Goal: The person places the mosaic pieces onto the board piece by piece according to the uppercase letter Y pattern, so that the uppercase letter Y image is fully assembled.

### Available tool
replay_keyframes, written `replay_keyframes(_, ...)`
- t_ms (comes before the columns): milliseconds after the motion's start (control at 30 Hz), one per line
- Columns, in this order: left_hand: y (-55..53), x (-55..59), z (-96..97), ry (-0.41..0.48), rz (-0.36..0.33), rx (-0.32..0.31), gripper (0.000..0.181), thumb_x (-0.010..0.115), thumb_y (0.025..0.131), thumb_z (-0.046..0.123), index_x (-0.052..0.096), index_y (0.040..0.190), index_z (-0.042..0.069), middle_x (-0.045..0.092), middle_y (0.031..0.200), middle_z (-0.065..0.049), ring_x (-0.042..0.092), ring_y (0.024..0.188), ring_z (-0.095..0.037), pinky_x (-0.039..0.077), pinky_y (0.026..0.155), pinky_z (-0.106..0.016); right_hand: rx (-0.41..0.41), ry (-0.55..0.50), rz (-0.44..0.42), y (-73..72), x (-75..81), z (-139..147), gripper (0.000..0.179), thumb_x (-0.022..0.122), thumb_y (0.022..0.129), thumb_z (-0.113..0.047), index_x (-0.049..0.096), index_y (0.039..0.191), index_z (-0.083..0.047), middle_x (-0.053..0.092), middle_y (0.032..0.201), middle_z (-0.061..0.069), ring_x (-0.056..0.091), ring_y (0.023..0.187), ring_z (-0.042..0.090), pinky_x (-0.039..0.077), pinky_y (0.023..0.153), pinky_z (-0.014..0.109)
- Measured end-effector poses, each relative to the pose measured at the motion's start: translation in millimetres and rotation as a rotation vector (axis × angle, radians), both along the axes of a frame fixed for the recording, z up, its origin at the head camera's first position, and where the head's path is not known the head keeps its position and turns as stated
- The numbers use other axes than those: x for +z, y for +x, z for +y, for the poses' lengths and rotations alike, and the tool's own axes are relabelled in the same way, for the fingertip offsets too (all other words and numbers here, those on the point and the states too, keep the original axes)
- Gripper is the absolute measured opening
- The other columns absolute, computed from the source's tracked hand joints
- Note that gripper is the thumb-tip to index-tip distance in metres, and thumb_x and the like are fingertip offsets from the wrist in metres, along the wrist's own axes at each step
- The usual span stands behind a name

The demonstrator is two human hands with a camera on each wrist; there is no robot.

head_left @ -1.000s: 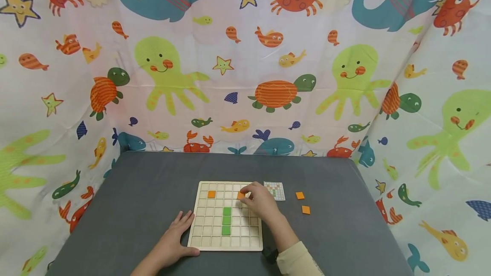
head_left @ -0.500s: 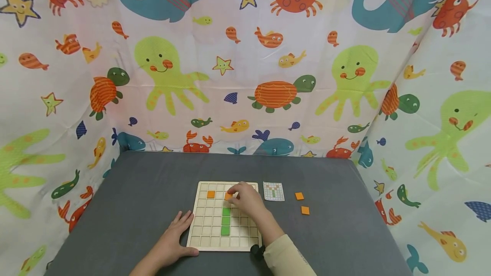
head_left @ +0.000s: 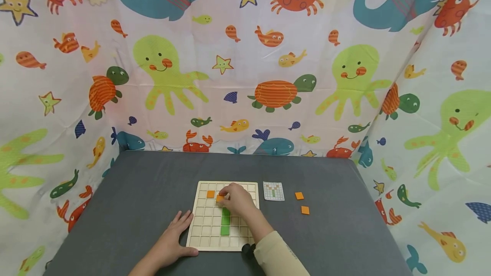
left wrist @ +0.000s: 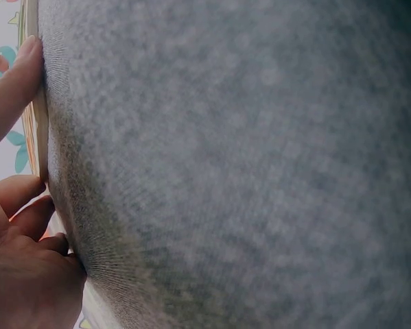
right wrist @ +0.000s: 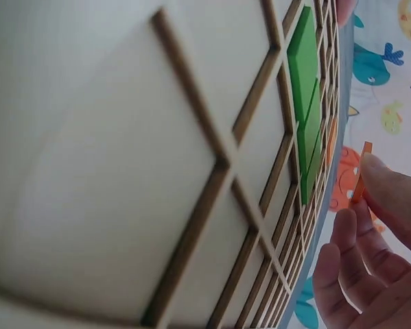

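Note:
A pale wooden grid board (head_left: pixel 203 242) lies on the grey table. My right hand (head_left: pixel 238 200) pinches an orange square tile (head_left: pixel 219 198) between thumb and fingers over the board's upper part; the right wrist view shows the tile (right wrist: pixel 361 171) held edge-on. To its left, another orange tile (head_left: pixel 210 194) lies in a cell. Green tiles (head_left: pixel 225 229) form a short column in the middle, its top partly behind my right hand. My left hand (head_left: pixel 171 242) rests at the board's left edge, fingers spread, thumb at the lower left corner; the left wrist view shows its fingers (left wrist: pixel 20 89) against the edge.
Right of the board lies a small printed pattern card (head_left: pixel 273 191). Two loose orange tiles (head_left: pixel 299 196) lie farther right on the grey table (head_left: pixel 330 233). A curtain with sea animals (head_left: pixel 245 110) surrounds the table at the back and sides.
My right hand has moved left across the board's upper part with the orange tile in its pinch. The left hand has stayed at the board's edge.

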State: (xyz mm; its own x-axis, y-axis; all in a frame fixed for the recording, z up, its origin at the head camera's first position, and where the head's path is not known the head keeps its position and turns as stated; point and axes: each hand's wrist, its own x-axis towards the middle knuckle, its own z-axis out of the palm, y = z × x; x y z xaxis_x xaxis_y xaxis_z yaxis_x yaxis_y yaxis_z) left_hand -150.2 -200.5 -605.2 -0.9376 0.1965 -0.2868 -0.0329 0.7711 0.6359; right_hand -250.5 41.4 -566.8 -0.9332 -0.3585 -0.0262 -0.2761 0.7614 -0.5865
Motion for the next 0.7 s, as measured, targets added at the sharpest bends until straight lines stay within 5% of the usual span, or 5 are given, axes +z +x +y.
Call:
replay_keyframes(333, 2.5, 1.8, -1.5, 0.008, 0.009, 0.005, 0.119, 0.093, 0.058, 0.050, 0.039, 0.157, 0.011, 0.030, 0.166, -0.010, 0.010, 0.155, -0.043, 0.025, 0.113, -0.071, -0.026, 0.072, -0.014, 0.9, -2.5, -12, 0.021, 0.082, 0.085, -0.024, 0.079, 0.105, -0.017, 0.071, 0.101, -0.004, 0.068, 0.092, 0.016, 0.055, 0.074, 0.033)
replay_keyframes(700, 2.3, 1.8, 0.1, 0.019, 0.027, -0.016, 0.119, 0.093, 0.058, 0.052, 0.040, 0.156, 0.010, 0.032, 0.164, -0.012, 0.012, 0.154, -0.044, 0.027, 0.112, -0.071, -0.045, 0.082, 0.004, 2.5, -12.4, -20, 0.017, 0.085, 0.083, -0.018, 0.079, 0.098, -0.014, 0.062, 0.093, -0.002, 0.055, 0.078, 0.012, 0.050, 0.070, 0.029)
